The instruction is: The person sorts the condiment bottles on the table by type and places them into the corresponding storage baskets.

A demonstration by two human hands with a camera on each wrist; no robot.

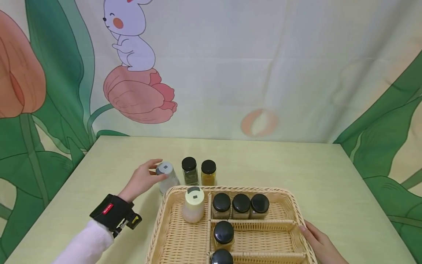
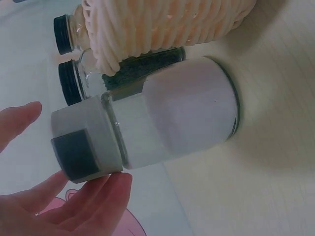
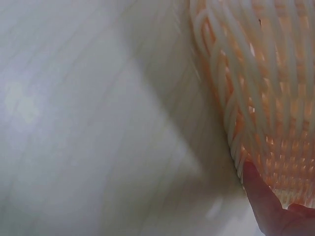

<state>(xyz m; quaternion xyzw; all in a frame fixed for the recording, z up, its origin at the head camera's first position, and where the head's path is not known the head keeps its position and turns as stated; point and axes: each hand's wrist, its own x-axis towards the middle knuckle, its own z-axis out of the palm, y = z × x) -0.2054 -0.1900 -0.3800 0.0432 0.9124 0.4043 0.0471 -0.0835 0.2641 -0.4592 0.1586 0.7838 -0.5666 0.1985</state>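
My left hand (image 1: 144,180) is at a glass seasoning jar (image 1: 169,178) with a whitish cap and white contents, standing on the table behind the basket's left corner. In the left wrist view, the fingers (image 2: 115,196) lie along one side of the jar's cap (image 2: 88,140), while the thumb stands apart from it on the other side. Beside that jar are a black-capped jar of dark green flakes (image 1: 190,171) and one of yellow powder (image 1: 208,173). My right hand (image 1: 319,242) holds the right side of the wicker basket (image 1: 296,207), thumb at the rim and a finger against the outer wall.
Inside the divided basket, a pale-capped jar (image 1: 193,205) stands in the left compartment. Several black-capped jars (image 1: 241,203) stand in the right-hand compartments. The pale wooden table (image 1: 349,205) reaches back to a printed curtain (image 1: 224,73).
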